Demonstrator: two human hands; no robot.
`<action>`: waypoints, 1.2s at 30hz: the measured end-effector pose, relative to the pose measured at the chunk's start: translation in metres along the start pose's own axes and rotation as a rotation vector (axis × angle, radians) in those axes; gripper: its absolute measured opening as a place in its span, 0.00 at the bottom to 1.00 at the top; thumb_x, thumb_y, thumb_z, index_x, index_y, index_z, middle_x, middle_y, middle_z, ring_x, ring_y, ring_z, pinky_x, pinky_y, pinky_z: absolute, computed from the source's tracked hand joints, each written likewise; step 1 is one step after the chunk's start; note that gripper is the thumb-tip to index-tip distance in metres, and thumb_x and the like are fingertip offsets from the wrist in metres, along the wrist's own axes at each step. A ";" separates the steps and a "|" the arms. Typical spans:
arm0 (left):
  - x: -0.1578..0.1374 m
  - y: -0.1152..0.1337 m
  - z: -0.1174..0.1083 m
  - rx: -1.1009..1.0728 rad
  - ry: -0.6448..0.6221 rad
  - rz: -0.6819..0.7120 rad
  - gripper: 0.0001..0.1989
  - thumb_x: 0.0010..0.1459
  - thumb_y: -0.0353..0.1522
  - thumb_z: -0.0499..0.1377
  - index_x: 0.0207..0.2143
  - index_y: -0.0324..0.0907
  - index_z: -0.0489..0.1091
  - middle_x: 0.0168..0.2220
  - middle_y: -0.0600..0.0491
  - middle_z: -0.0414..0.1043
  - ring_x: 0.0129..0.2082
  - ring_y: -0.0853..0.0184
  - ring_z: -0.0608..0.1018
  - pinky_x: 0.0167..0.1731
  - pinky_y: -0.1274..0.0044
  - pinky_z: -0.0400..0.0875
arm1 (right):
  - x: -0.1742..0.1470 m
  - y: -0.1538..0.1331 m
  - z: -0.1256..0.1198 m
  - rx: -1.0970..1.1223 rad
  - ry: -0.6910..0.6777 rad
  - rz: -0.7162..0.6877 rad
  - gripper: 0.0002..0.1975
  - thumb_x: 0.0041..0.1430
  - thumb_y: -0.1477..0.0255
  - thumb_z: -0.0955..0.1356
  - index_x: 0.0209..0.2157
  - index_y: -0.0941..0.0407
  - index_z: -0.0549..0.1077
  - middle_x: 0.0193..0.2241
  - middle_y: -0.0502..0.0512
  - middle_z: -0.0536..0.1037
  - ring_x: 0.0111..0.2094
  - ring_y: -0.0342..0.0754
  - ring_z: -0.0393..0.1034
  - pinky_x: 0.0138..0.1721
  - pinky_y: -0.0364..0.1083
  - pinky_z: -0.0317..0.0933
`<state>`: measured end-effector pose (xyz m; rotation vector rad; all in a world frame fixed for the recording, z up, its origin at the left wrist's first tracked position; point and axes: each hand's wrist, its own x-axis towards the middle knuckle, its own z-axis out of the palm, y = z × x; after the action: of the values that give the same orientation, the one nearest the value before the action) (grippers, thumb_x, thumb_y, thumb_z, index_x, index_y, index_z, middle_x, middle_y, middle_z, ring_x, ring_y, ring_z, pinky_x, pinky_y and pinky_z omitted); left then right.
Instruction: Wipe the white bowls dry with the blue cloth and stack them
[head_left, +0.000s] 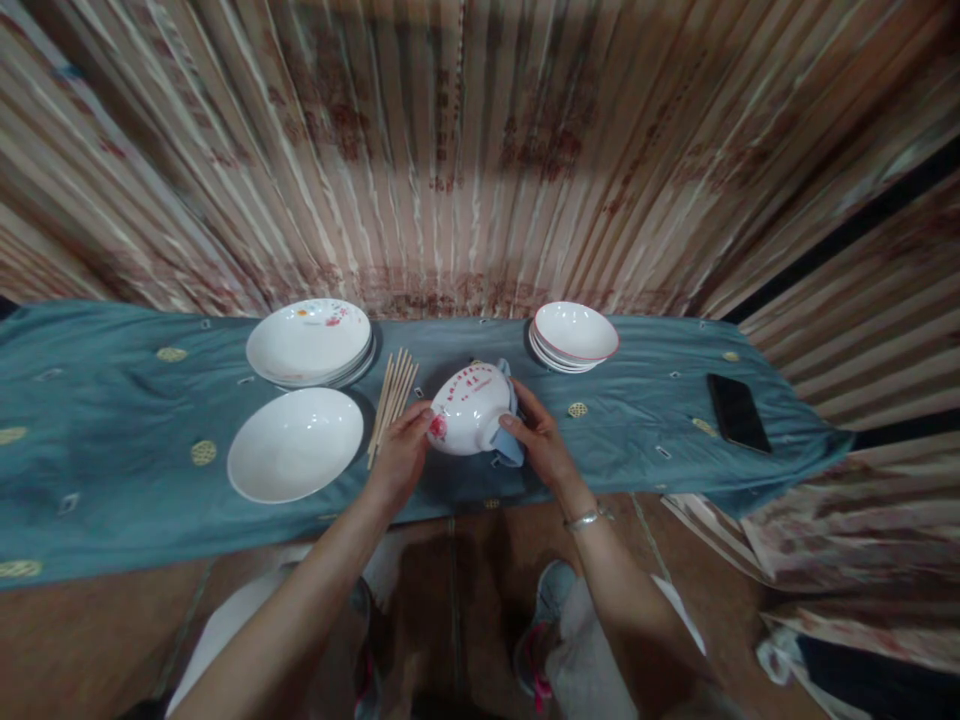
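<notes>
Between my two hands a white bowl [474,408] with red lettering and a pink flower is held tilted on its side, its foot toward my right hand. My left hand [405,445] grips the bowl's left edge, thumb on the outside. My right hand [541,435] is closed on the bowl near its foot and presses a light blue cloth [511,455] against it. Part of the cloth is hidden behind the bowl. Several wooden chopsticks [391,398] lie just left of the bowl, close to my left hand.
Stacked plates [309,342] and a large white bowl [295,445] stand at the left. Stacked red-rimmed bowls [574,335] sit at the back right. A black phone [739,412] lies farther right on the teal tablecloth [637,420]. A pleated curtain [480,150] hangs behind.
</notes>
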<state>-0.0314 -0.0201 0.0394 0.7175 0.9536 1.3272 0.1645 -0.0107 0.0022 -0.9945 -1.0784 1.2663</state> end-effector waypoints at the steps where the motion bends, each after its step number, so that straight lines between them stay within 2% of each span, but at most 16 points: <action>1: 0.000 -0.001 -0.001 0.022 -0.005 -0.002 0.11 0.44 0.37 0.67 0.31 0.41 0.76 0.28 0.55 0.76 0.31 0.67 0.75 0.36 0.76 0.67 | 0.002 -0.003 -0.003 -0.018 0.002 -0.012 0.33 0.46 0.63 0.77 0.56 0.47 0.71 0.60 0.49 0.69 0.63 0.54 0.60 0.65 0.54 0.53; 6: 0.000 -0.009 -0.009 0.223 -0.010 0.015 0.10 0.46 0.38 0.66 0.29 0.41 0.78 0.29 0.53 0.77 0.32 0.66 0.74 0.37 0.76 0.66 | 0.010 -0.014 -0.017 -0.153 -0.030 -0.083 0.35 0.44 0.64 0.78 0.56 0.48 0.71 0.59 0.50 0.72 0.62 0.54 0.61 0.66 0.55 0.51; 10: 0.000 -0.015 -0.014 0.319 -0.015 0.014 0.12 0.46 0.40 0.66 0.30 0.42 0.79 0.31 0.52 0.78 0.34 0.63 0.75 0.40 0.74 0.67 | 0.012 -0.017 -0.023 -0.277 -0.067 -0.135 0.36 0.44 0.62 0.78 0.57 0.48 0.70 0.60 0.52 0.70 0.63 0.55 0.59 0.67 0.56 0.47; 14: 0.000 -0.014 -0.013 0.288 -0.035 0.025 0.16 0.46 0.42 0.66 0.34 0.42 0.79 0.34 0.50 0.79 0.39 0.61 0.76 0.44 0.73 0.67 | 0.009 -0.020 -0.019 -0.390 -0.091 -0.190 0.37 0.46 0.59 0.77 0.58 0.47 0.69 0.63 0.53 0.66 0.66 0.56 0.54 0.67 0.58 0.43; 19: 0.000 0.000 -0.007 0.306 0.056 0.128 0.22 0.48 0.45 0.65 0.42 0.41 0.78 0.43 0.47 0.79 0.45 0.58 0.76 0.47 0.71 0.67 | 0.001 -0.031 -0.005 -0.555 -0.159 -0.273 0.36 0.50 0.57 0.75 0.60 0.46 0.66 0.64 0.56 0.63 0.68 0.56 0.50 0.67 0.58 0.45; 23: 0.001 0.010 -0.005 0.347 0.078 0.162 0.21 0.49 0.45 0.65 0.40 0.40 0.78 0.40 0.48 0.79 0.41 0.61 0.76 0.45 0.73 0.67 | -0.005 -0.038 0.004 -0.666 -0.242 -0.311 0.36 0.53 0.57 0.73 0.63 0.45 0.63 0.67 0.56 0.57 0.68 0.56 0.49 0.67 0.58 0.46; 27: 0.004 0.007 -0.008 0.360 0.127 0.132 0.21 0.46 0.47 0.65 0.36 0.39 0.78 0.32 0.51 0.77 0.32 0.64 0.74 0.36 0.75 0.67 | -0.010 -0.041 0.011 -0.758 -0.298 -0.379 0.35 0.58 0.59 0.71 0.65 0.46 0.58 0.68 0.56 0.53 0.69 0.55 0.46 0.67 0.57 0.46; 33: -0.002 0.008 -0.004 0.353 0.104 0.133 0.19 0.47 0.45 0.65 0.34 0.39 0.77 0.30 0.53 0.76 0.29 0.67 0.73 0.32 0.77 0.66 | -0.032 -0.047 0.034 -1.015 -0.340 -0.526 0.36 0.64 0.64 0.65 0.68 0.52 0.47 0.71 0.59 0.40 0.71 0.55 0.32 0.68 0.63 0.41; 36: -0.008 0.015 0.003 0.339 0.048 0.130 0.18 0.48 0.44 0.64 0.35 0.39 0.76 0.30 0.52 0.76 0.29 0.66 0.74 0.32 0.76 0.68 | -0.043 -0.047 0.047 -1.182 -0.385 -0.583 0.34 0.65 0.63 0.63 0.68 0.54 0.49 0.71 0.59 0.42 0.71 0.58 0.24 0.67 0.66 0.40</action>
<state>-0.0360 -0.0259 0.0551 1.0241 1.2032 1.3141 0.1287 -0.0575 0.0561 -1.1232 -2.3259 0.2397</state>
